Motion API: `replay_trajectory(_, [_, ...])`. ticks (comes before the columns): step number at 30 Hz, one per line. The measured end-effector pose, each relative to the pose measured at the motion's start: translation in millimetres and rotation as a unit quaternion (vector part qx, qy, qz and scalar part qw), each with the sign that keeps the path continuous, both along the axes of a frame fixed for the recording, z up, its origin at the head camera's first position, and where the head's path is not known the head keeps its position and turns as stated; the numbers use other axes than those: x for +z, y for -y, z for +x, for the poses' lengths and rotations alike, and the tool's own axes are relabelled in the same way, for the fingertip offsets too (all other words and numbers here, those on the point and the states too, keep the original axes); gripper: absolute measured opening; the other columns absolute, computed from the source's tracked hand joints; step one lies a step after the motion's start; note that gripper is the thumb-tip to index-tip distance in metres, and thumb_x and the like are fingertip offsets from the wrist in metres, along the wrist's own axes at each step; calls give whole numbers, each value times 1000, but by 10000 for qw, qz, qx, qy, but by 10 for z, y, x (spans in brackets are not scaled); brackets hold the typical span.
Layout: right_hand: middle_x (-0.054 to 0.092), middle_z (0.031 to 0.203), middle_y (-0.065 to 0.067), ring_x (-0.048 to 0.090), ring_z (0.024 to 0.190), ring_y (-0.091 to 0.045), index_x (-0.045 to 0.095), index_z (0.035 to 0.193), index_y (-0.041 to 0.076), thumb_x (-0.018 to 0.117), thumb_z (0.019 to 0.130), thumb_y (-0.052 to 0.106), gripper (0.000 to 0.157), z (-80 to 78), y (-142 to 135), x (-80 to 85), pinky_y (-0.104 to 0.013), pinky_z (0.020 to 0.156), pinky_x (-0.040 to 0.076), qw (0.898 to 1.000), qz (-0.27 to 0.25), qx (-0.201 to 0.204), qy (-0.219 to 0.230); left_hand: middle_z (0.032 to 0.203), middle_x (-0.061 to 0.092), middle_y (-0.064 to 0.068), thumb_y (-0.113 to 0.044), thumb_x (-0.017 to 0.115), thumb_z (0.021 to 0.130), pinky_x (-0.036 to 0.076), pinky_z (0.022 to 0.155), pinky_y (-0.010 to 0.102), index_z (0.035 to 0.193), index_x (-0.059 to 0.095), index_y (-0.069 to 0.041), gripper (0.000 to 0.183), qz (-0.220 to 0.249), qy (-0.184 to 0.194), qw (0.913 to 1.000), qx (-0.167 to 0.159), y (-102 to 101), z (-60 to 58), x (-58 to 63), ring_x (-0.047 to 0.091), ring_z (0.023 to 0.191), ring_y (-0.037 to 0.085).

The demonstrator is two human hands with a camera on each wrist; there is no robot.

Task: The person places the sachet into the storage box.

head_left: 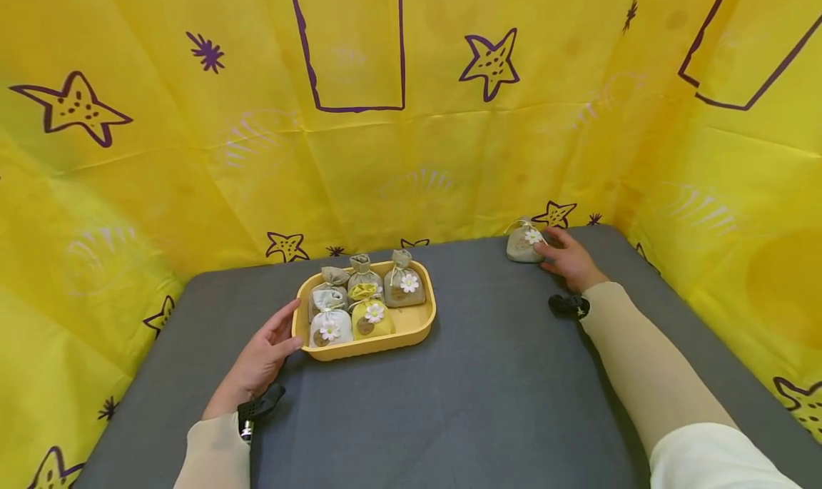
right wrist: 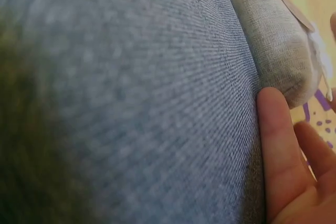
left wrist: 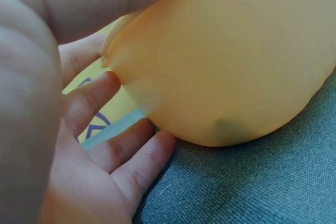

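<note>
My left hand (head_left: 260,360) grips the left end of a yellow oval tray (head_left: 385,344). In the left wrist view its thumb lies along the upper rim and its fingertips meet the outer wall (left wrist: 220,61). Inside the tray stand small tied sachets with flowers: a white one (head_left: 332,323) at front left, a yellow one (head_left: 383,324) beside it, and three grey-beige ones (head_left: 403,296) behind. Far right, my right hand (head_left: 574,262) reaches another grey-beige sachet (head_left: 521,248). Its extended fingers are at the bag's right side; the right wrist view shows one fingertip against the sachet's end (right wrist: 275,45).
A grey cloth (head_left: 488,375) covers the table. Yellow curtains (head_left: 449,153) with starfish drawings hang along the back and both sides. The tray's right front part shows bare floor. A black wrist strap (head_left: 568,305) sits on the right arm.
</note>
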State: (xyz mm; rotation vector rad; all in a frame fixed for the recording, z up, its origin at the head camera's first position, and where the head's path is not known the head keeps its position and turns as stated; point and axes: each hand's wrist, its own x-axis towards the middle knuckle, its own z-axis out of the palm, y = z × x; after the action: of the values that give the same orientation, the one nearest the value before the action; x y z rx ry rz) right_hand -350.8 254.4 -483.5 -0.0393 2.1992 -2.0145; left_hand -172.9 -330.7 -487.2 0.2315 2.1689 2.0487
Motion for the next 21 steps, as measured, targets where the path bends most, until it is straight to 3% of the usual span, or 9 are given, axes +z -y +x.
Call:
replay_trajectory(4, [22, 159, -20, 36, 133, -33, 22, 158, 4, 57, 103, 24, 68, 2, 9, -1, -43, 103, 44, 9988, 449, 55, -161, 166, 2, 12, -3, 57, 101, 33, 105, 19, 160, 17, -9, 72, 31, -40, 10000, -48, -15, -18, 5, 1, 150, 31])
replay_trajectory(10, [42, 142, -25, 49, 113, -25, 37, 150, -2, 62, 101, 23, 61, 20, 28, -3, -22, 83, 50, 9932, 1087, -5, -415, 166, 3, 11, -2, 58, 100, 30, 108, 24, 160, 17, -8, 72, 16, -12, 10000, -27, -23, -20, 10, 2, 150, 30])
replay_trajectory(16, [53, 121, -21, 53, 92, -23, 52, 131, -4, 68, 97, 23, 46, 22, 44, -22, -22, 73, 49, 9814, 1803, -101, -659, 166, 2, 11, -3, 58, 100, 32, 106, 21, 160, 16, -9, 73, 19, 27, 10000, -35, -16, -3, 9, 1, 150, 30])
replay_trajectory(21, [56, 110, -18, 52, 89, -24, 57, 122, -5, 71, 95, 16, 37, 23, 30, -35, -23, 71, 47, 9779, 1961, -121, -716, 166, 2, 10, -2, 57, 100, 32, 106, 21, 160, 16, -9, 73, 73, 62, 10000, -23, -15, 8, 24, 1, 150, 29])
